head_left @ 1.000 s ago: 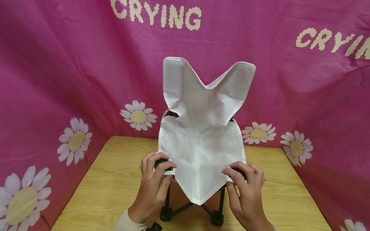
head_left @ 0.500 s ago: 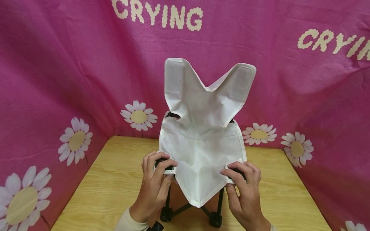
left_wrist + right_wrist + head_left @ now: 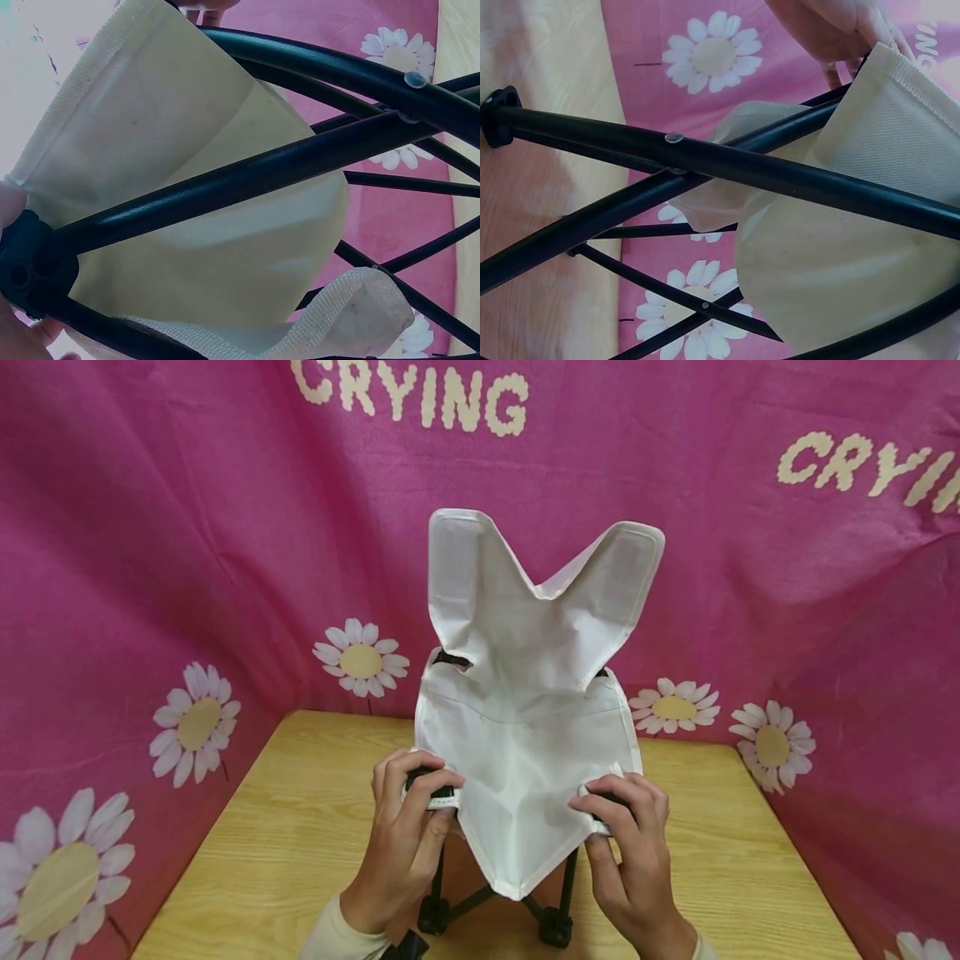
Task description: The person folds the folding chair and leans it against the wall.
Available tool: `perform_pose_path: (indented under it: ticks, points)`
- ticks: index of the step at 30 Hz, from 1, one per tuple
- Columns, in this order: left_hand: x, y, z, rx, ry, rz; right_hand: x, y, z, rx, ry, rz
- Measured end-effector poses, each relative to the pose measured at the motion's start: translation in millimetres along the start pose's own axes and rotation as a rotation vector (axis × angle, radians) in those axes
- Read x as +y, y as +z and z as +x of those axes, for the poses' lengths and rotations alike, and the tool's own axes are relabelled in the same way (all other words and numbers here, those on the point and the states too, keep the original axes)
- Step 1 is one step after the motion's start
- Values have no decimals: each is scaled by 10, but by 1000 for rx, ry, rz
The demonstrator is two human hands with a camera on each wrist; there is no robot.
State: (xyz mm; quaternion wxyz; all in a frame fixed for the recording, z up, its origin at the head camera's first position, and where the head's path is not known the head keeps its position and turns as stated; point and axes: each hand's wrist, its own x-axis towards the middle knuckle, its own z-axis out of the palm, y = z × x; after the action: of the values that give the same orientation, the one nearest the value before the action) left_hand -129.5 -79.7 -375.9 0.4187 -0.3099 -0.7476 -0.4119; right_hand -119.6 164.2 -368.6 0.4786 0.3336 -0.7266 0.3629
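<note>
A small folding chair (image 3: 528,727) is stood on the wooden table (image 3: 285,852), near its middle, and is steadied at both near seat corners. The left corner is gripped by the left hand (image 3: 405,843), the right corner by the right hand (image 3: 626,852), fingers curled over the black frame (image 3: 491,906) caps. The backrest is pointed up and away; the long axis runs upright.

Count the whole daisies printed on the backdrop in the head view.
5, plus one cut off at the bottom right edge: two on the left wall, one left of the chair, two right of it.
</note>
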Motion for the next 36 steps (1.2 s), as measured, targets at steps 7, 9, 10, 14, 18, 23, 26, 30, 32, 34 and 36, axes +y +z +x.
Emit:
perform_pose_path:
  ticks: [7,9,10,14,18,23,26,30,32,34,36]
  points:
    - [26,41,38,17,25,-13,-7,-1,55,5,-20,19]
    - [31,49,47,21,28,-15,-9,2,67,10,-25,22]
    - [35,53,52,23,29,-16,-9,5,73,12,-29,23]
    - [48,64,65,24,32,-20,-16,10,93,9,-33,27]
    - [61,69,79,16,30,-24,-27,19,118,9,-37,30]
    - [70,73,100,18,36,-25,-35,34,157,13,-56,36]
    - [75,79,110,19,37,-26,-38,39,168,8,-57,38]
    - [79,89,128,17,38,-29,-36,45,177,2,-52,35]
    - [81,94,137,17,40,-28,-34,48,179,0,-51,33]
    - [84,97,145,18,42,-28,-33,52,181,-1,-51,30]
    - [87,102,152,19,47,-30,-33,56,181,-3,-52,28]
